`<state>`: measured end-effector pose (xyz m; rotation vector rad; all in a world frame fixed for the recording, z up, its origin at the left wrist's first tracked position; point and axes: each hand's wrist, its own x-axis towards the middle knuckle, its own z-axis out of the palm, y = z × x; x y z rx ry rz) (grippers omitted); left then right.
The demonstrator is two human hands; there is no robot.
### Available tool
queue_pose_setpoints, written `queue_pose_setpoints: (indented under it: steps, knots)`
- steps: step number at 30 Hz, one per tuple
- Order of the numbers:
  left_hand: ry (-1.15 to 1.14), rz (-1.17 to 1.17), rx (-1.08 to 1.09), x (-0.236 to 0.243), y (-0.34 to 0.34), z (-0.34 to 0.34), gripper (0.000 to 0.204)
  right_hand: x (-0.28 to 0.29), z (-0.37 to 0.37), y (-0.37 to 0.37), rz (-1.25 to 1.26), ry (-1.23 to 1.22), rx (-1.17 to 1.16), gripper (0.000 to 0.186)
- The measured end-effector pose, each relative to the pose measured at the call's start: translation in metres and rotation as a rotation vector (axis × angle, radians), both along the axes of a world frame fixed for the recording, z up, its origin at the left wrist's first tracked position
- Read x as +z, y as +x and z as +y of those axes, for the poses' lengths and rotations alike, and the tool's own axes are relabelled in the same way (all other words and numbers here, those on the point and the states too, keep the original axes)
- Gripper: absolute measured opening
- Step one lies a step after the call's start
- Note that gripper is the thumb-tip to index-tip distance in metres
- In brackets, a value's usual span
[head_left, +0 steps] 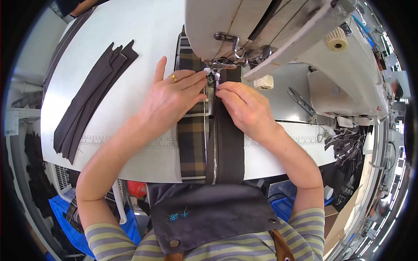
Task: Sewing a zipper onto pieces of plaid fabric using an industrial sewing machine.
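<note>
Head view: zipper [215,152], seemingly light, pliant; my right hand [246,106] is pinching its edge, apt hold; my left hand [172,98] is resting open on plaid cloth [191,150].

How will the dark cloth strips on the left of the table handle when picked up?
Probably floppy: the dark cloth strips look thin and long for their width. Likely light, being just a few narrow pieces. They may slide apart when lifted, since they overlap loosely with uneven ends on the white table.
</note>
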<state>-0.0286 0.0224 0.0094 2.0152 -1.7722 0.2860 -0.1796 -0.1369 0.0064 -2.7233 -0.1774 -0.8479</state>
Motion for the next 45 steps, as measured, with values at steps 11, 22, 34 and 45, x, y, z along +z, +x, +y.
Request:
queue_pose_setpoints:
  steps: [11,22,34,45]
  knots:
    - [0.005,-0.006,0.02,0.001,-0.002,0.002,0.028,0.007,0.009,0.008,0.048,-0.089,-0.01,0.031]
    - [-0.028,-0.063,-0.07,-0.001,0.006,-0.003,0.03,-0.003,0.003,0.0,0.056,-0.065,-0.03,0.03]
    - [-0.011,0.001,-0.046,-0.002,-0.004,0.0,0.032,0.0,0.003,0.0,0.047,-0.053,-0.023,0.03]
    - [-0.024,0.034,-0.055,-0.002,-0.002,0.001,0.032,0.001,0.006,0.0,0.034,-0.048,-0.023,0.03]
